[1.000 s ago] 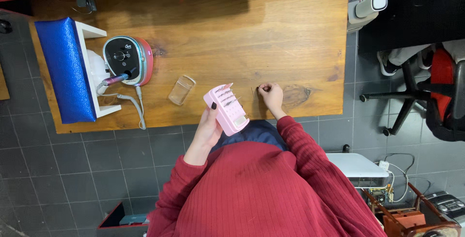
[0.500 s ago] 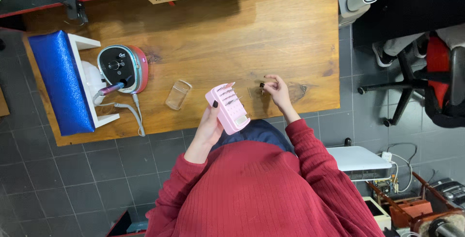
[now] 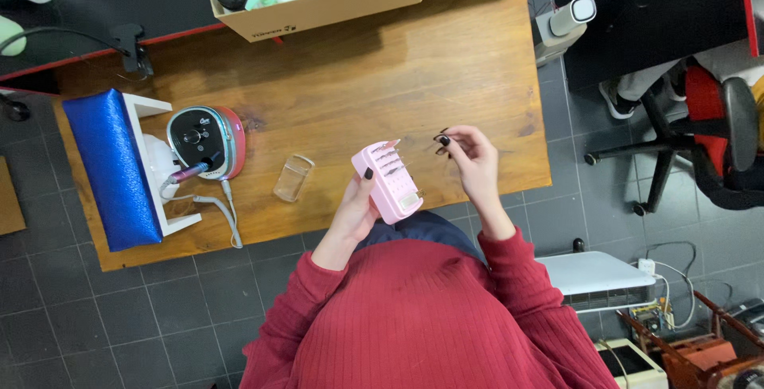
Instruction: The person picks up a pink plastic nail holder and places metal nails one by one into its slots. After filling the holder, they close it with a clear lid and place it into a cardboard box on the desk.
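1. Head view: one pink bit holder, one clear lid and one nail drill unit are sitting over a wooden table.
2. The left hand is gripping the holder upright above the table's near edge; the right hand is hovering raised, fingertips pinching one small dark bit.

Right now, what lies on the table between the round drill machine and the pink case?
In the head view, a clear plastic lid lies on the wooden table between the drill machine and the pink case in the left hand.
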